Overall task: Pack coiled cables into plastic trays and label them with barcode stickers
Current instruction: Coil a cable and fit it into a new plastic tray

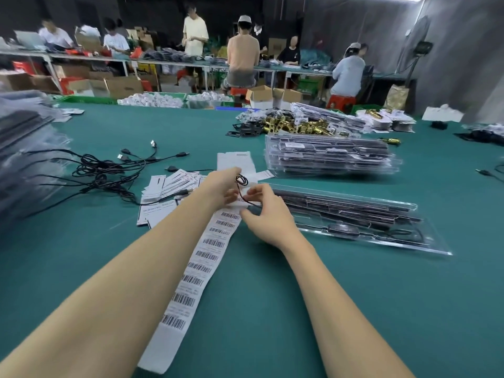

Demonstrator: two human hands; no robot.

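Right hand (268, 219) pinches at the barcode sticker strip (203, 257) on the counter (354, 309); left hand (222, 186) holds a thin black cable (242, 180) – the peeled label itself is hidden. One filled tray (362, 216) awaits labelling; beyond, finished trays (330, 156) stacked, loose cables (109, 170) unpacked – much remains

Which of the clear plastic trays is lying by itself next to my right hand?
The single flat tray just right of the right hand, nearest the camera. The other trays sit stacked in a pile farther back.
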